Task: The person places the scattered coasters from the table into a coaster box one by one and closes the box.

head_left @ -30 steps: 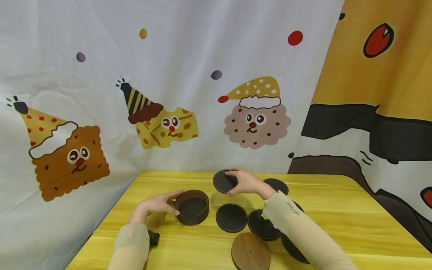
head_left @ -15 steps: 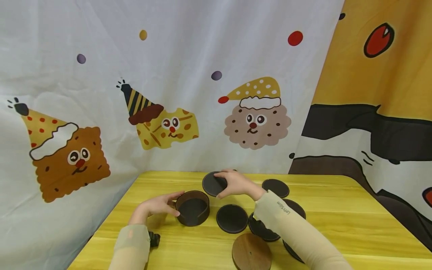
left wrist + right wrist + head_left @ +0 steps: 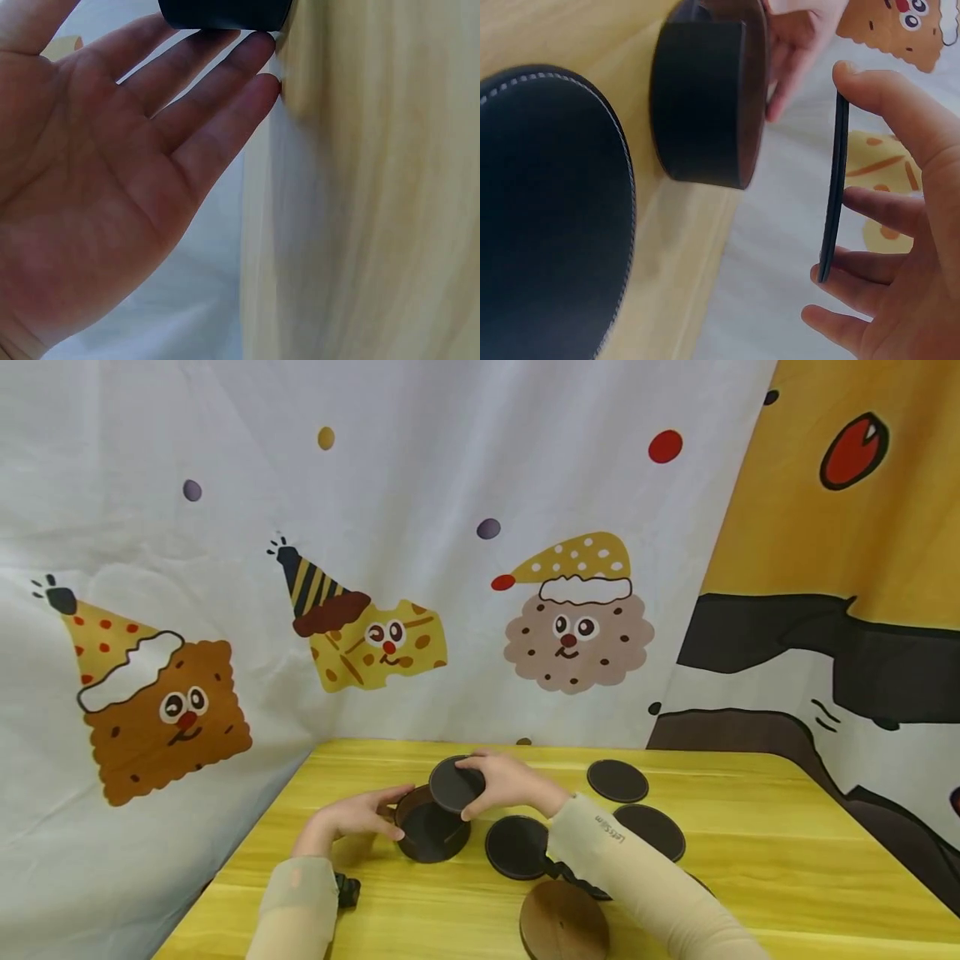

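1. A cartoon-printed curtain (image 3: 450, 460) hangs behind everything, showing faces in party hats.
2. The yellow wood-grain table (image 3: 420, 918) stands before it.
3. The person's left hand (image 3: 352, 822) grips the dark round holder (image 3: 456, 845) from its left side, thumb near the front and fingers toward the back. The holder stands upright on the table.
4. The person's right hand (image 3: 512, 782) pinches a black coaster (image 3: 452, 785) edgewise between thumb and fingers. That coaster is in the air, near the holder's right rear edge and apart from it.
5. A wooden disc (image 3: 565, 922) lies flat nearest the person.
6. Three other coasters show plainly on the table: a near coaster (image 3: 517, 847) beside the holder, a far coaster (image 3: 617, 781) and a right coaster (image 3: 652, 832). The right sleeve (image 3: 637, 872) partly hides more.
7. A small black device (image 3: 347, 891) sits at the left wrist.
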{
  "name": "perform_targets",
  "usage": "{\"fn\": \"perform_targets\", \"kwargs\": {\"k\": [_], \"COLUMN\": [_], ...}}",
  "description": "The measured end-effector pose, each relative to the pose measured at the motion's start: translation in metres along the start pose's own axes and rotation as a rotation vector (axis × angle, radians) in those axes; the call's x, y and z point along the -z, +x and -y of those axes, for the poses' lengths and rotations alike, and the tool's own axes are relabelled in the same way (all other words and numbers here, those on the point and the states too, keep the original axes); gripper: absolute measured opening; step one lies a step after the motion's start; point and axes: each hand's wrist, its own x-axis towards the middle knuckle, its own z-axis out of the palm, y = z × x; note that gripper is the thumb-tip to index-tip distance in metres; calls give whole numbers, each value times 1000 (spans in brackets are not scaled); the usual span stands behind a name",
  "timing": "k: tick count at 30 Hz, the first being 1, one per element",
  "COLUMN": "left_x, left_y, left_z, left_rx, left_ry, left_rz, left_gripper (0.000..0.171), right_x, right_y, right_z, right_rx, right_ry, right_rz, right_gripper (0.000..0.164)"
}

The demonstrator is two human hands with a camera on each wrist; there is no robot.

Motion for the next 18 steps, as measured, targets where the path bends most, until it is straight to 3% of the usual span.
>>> {"fn": "perform_targets", "kwargs": {"k": [18], "left_x": [-2], "left_y": [-1], "left_z": [-5], "left_rx": [18], "left_ry": [7], "left_rz": [-8], "left_gripper": [89], "right_x": [-33], "right_y": [15], "right_z": [14], "right_rx": [39], "right_ry": [-29], "right_rz": [35], "right_gripper": [86]}}
